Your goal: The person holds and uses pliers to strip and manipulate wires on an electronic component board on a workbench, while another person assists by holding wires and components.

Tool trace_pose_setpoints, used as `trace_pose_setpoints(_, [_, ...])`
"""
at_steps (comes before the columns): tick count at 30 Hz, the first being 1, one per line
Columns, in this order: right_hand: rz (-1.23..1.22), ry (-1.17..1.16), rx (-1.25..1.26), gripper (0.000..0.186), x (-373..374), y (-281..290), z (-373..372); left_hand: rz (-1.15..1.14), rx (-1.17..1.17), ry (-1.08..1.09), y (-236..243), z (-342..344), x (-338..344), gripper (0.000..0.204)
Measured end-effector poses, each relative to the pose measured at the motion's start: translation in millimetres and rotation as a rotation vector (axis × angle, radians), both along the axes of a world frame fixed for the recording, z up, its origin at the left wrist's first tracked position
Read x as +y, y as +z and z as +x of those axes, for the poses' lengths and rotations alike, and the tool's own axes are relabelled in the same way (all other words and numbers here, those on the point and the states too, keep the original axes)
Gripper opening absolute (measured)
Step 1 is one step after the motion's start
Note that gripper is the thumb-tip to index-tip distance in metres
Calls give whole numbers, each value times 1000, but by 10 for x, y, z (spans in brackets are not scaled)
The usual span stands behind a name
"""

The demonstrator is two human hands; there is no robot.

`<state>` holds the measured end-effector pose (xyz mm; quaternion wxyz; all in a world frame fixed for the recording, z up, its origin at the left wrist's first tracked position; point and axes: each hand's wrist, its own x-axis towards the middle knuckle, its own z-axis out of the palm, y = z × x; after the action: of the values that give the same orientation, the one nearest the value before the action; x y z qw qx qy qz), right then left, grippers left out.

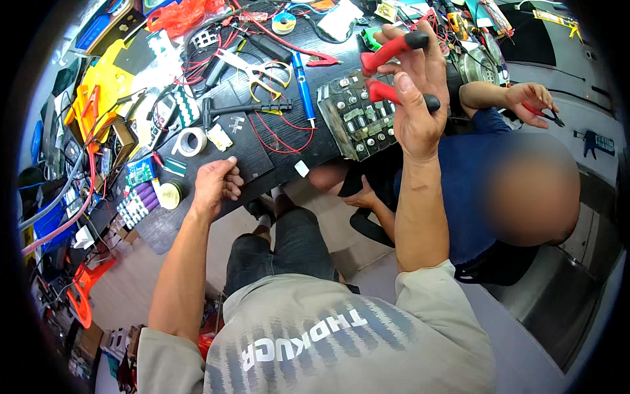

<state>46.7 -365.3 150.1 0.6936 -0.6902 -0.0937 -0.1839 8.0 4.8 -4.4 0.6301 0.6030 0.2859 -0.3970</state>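
Raised over the right part of the bench, my right hand (420, 92) holds red-handled pliers (387, 56) with black grip ends. The handles stick out to the left of my palm, and the jaws are hidden by the hand. Below them, at the bench edge, lies a dark block (357, 118) with rows of metal terminals. My left hand (220, 185) rests at the near edge of the bench, its fingers curled and nothing visible in them. Close to it are a roll of white tape (190, 141) and a black hammer-shaped tool (246, 106).
A blue pen-like tool (303, 88), yellow-handled scissors (256, 72) and red wires lie mid-bench. Purple cells (139, 202) and a solder spool (170, 195) sit at the left. A co-worker (433, 177) sits close on my right, holding red-handled pliers (543, 113).
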Motion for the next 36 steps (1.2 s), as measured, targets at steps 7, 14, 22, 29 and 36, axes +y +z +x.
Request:
trace_pose_setpoints(7, [-31, 58, 61, 78, -93, -207, 148, -13, 50, 7, 17, 92, 7, 34])
trace_pose_setpoints(14, [-67, 89, 68, 70, -40, -248, 220, 4, 72, 19, 5, 112, 15, 35])
trace_pose_setpoints(22, [163, -33, 64, 49, 12, -280, 249, 34, 53, 42, 15, 110, -49, 34])
trace_pose_setpoints(29, [313, -116, 2, 43, -151, -411, 392, 39, 47, 32, 48, 89, -42, 38])
trace_pose_setpoints(36, [95, -54, -14, 28, 170, -322, 392, 38, 46, 47, 66, 85, -38, 35])
